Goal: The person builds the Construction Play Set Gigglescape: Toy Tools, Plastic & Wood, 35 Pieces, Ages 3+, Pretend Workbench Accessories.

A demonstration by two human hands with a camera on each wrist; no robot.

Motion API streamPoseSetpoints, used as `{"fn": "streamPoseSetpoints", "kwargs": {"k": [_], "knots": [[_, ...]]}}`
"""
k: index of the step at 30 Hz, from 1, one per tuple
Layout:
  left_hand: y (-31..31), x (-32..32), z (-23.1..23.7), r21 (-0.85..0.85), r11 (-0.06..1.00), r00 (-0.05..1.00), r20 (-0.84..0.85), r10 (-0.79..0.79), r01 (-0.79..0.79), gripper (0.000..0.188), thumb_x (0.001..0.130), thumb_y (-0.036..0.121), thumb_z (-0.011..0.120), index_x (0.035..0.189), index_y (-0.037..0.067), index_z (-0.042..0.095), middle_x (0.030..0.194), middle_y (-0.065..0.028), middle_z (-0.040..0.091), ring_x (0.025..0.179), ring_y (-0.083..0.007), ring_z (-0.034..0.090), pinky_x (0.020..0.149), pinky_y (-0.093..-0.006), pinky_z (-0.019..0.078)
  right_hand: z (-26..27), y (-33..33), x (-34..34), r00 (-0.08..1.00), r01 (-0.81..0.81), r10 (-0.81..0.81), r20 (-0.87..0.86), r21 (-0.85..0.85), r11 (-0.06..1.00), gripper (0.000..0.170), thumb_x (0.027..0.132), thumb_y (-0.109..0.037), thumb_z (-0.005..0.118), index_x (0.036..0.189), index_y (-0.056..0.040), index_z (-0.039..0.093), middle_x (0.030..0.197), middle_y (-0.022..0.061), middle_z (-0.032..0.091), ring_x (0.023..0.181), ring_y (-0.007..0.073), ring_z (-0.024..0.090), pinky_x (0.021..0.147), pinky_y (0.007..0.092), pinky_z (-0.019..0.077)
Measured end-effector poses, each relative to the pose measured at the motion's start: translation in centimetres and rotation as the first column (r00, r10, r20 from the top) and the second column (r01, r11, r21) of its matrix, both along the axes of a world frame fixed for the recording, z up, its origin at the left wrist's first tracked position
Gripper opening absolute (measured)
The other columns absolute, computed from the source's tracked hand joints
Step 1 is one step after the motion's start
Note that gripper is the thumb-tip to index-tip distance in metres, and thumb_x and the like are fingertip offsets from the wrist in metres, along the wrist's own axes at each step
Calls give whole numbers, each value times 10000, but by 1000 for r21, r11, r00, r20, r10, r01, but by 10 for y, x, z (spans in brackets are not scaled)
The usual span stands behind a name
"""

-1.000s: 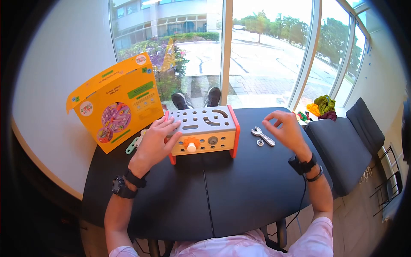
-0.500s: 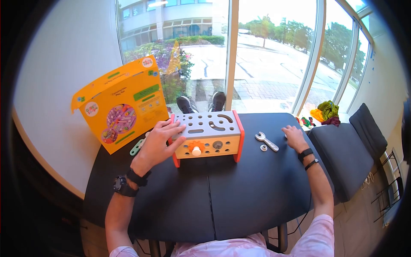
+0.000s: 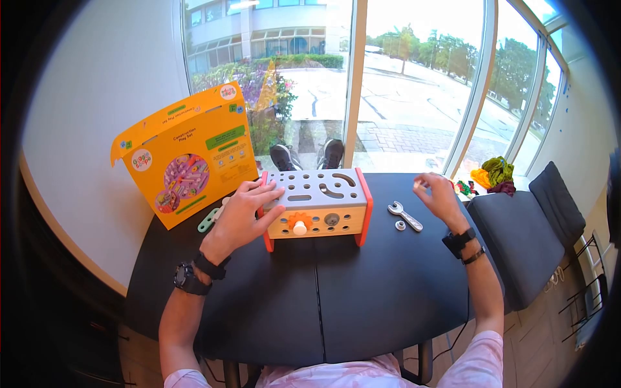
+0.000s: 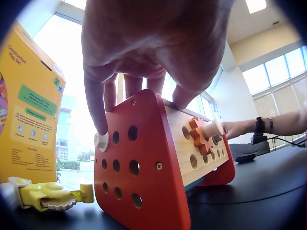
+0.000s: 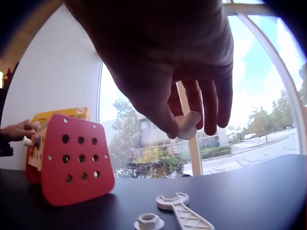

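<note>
My left hand (image 3: pixel 239 216) grips the left end of the toy workbench (image 3: pixel 280 227). In the left wrist view, one finger touches a white knob (image 4: pixel 101 141) on the red end panel (image 4: pixel 144 158). An orange gear (image 4: pixel 196 134) with a white peg (image 4: pixel 212 128) is on the wooden front. My right hand (image 3: pixel 441 202) is raised above the table's right side, pinching a small white piece (image 5: pixel 188 125) between thumb and finger. Below it lie a white wrench (image 3: pixel 406 216) and a white nut (image 3: pixel 400 226).
A yellow box (image 3: pixel 187 155) stands behind the workbench on the left. Green (image 3: pixel 207 220) and yellow toy parts (image 4: pixel 53 192) lie beside the workbench's left end. Grey seats (image 3: pixel 511 239) stand beyond the table's right edge, and windows rise behind the table.
My right hand reached down to the table's right side, then rose and moved back left, with the white piece now visible in its pinch. My left hand has stayed on the workbench.
</note>
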State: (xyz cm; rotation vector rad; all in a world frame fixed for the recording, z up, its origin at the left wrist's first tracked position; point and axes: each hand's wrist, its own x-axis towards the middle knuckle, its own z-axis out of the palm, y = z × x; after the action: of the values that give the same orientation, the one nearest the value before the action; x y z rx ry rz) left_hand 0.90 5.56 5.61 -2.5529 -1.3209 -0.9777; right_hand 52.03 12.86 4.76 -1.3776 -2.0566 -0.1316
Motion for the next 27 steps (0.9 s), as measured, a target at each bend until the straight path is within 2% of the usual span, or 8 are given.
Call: {"fn": "streamPoseSetpoints", "kwargs": {"k": [5, 8, 12, 15, 22, 27], "knots": [[0, 1, 0, -13, 1000, 1000, 5, 10, -10, 460, 1057, 342, 771, 1437, 82, 781, 1490, -188, 743, 1369, -399, 626, 1199, -475, 510, 49, -34, -78, 901, -191, 176, -396, 2, 982, 265, 1025, -238, 838, 1101, 1, 750, 1010, 129, 829, 941, 208, 808, 889, 344, 630], [0, 2, 0, -12, 1000, 1000, 5, 3, -3, 459, 1055, 339, 774, 1429, 72, 784, 1488, -190, 744, 1385, -396, 624, 1201, -476, 510, 52, -48, -110, 829, -367, 335, -449, 17, 930, 261, 1043, -230, 830, 1094, 0, 716, 992, 114, 819, 947, 185, 802, 896, 326, 627], [1, 1, -1, -4, 1000, 1000, 16, -13, 13, 457, 1051, 333, 780, 1415, 57, 788, 1476, -197, 748, 1392, -392, 627, 1202, -479, 509, 39, -44, -139, 803, -452, 447, -395, 86, 888, 246, 1068, -217, 799, 1078, 1, 686, 993, 115, 810, 995, 214, 805, 925, 342, 626], [-2, 2, 3, -52, 998, 999, 28, -19, 20, 447, 1064, 293, 771, 1444, 58, 768, 1499, -225, 727, 1438, -448, 603, 1242, -500, 470, 32, -39, -144, 832, -444, 433, -346, 49, 894, 240, 1065, -215, 799, 1054, -4, 684, 964, 129, 791, 951, 246, 795, 895, 373, 614], [-3, 2, 4, -47, 999, 1000, 24, -19, 20, 449, 1067, 298, 768, 1443, 52, 767, 1495, -234, 727, 1429, -448, 607, 1237, -499, 473, 31, -31, -143, 857, -456, 445, -259, 23, 890, 210, 1055, -174, 774, 1014, 15, 693, 918, 144, 791, 889, 270, 783, 883, 395, 612], [-3, 2, 2, -58, 998, 1000, 22, -2, 3, 450, 1072, 298, 762, 1450, 56, 764, 1497, -228, 727, 1434, -447, 602, 1241, -496, 470, 30, -29, -144, 816, -484, 468, -339, 44, 874, 156, 1045, -112, 738, 1011, 34, 697, 974, 146, 817, 907, 276, 788, 927, 392, 628]]}}
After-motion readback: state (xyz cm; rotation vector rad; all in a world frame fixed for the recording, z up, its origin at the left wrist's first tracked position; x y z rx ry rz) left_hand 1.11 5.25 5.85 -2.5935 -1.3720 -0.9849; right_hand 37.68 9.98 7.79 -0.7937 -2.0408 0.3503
